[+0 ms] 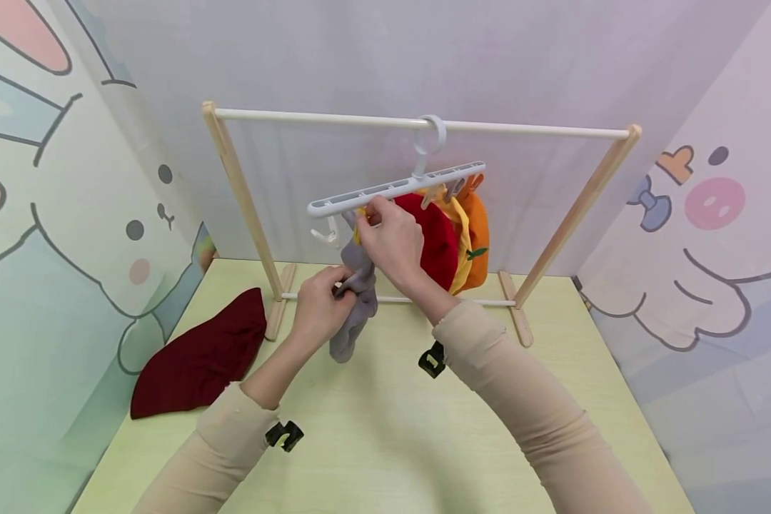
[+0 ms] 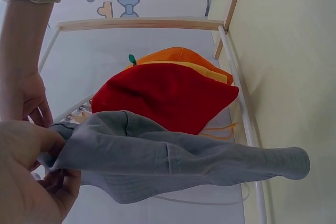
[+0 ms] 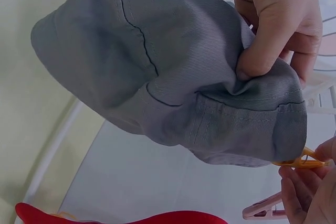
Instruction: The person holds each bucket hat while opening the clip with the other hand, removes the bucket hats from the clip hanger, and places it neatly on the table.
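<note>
A grey fabric hat [image 1: 353, 335] with stitched seams hangs below the left part of a white clip hanger [image 1: 360, 198]. My left hand [image 1: 321, 303] pinches the hat's edge between thumb and fingers, bunching the cloth. Just under the hanger bar, my right hand [image 1: 395, 239] pinches a yellow clip [image 3: 302, 162]. In the right wrist view this clip's tip meets the corner of the grey brim. Beyond my right hand, a red hat [image 1: 433, 235], a yellow hat [image 1: 459, 243] and an orange hat [image 1: 478, 235] with a green leaf hang in a row.
The hanger's hook loops over the white rail [image 1: 533, 129] of a wooden-legged rack. A white clip [image 1: 326, 234] dangles at the hanger's left end. On the table's left side lies a dark red hat [image 1: 205, 357]. Printed cartoon walls stand around the table.
</note>
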Motion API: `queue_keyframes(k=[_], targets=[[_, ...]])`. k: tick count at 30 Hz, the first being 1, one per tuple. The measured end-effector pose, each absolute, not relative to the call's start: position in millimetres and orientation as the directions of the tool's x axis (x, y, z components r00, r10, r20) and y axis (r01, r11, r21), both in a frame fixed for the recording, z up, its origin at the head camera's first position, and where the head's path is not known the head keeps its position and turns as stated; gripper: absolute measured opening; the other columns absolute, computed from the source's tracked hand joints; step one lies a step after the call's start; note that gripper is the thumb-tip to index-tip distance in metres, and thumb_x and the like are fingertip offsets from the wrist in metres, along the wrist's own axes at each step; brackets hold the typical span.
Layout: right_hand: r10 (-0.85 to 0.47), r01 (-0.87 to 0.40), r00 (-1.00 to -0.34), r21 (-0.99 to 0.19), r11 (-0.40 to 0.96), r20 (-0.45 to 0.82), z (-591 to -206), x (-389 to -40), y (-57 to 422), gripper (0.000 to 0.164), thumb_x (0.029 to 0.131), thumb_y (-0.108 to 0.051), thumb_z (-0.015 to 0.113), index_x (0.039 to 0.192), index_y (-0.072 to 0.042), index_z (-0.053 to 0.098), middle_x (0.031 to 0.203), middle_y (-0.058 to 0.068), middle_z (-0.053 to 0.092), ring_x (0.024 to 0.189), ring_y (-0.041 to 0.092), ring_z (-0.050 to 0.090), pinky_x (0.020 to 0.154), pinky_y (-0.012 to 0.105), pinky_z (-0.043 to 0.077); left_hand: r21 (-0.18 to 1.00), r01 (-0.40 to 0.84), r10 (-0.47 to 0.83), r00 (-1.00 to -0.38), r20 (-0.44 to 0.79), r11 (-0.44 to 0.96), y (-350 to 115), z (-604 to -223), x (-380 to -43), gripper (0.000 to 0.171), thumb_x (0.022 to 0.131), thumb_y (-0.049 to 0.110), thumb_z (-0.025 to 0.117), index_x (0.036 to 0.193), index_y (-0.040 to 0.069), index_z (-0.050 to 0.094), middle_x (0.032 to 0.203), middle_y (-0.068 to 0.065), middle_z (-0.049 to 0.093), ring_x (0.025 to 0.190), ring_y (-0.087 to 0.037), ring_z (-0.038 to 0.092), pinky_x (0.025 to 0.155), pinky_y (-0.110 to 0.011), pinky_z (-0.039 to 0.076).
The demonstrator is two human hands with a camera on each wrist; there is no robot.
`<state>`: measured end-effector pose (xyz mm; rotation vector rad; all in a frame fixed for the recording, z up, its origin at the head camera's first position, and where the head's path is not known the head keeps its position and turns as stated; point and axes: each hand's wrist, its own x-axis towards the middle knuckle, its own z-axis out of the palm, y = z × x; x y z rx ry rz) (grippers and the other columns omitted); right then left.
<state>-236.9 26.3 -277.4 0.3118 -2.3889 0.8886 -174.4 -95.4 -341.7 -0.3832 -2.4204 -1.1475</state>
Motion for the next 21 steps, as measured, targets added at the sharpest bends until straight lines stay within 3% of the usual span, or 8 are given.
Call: queue_keyframes(k=[21], targets=[[-0.019,-0.401,-0.812,-0.534,0.744,0.583,-278.1,-235.6,27.9,0.010,0.081,-0.026,0.054,0.077,-0.018,0.058,0.075,-0.006,0.063,0.058,0.007,0.051,0.048,0.024,0.038,0.669,0.408,0.040,-0.869,0.494,0.622,-92.8,-348.8,-177.8,0.014,0.066,-0.001,0.058,0.074,0.010,0.061,0.073,-0.003,0.060,0.056,-0.012,0.053,0.050,-0.025,0.042]])
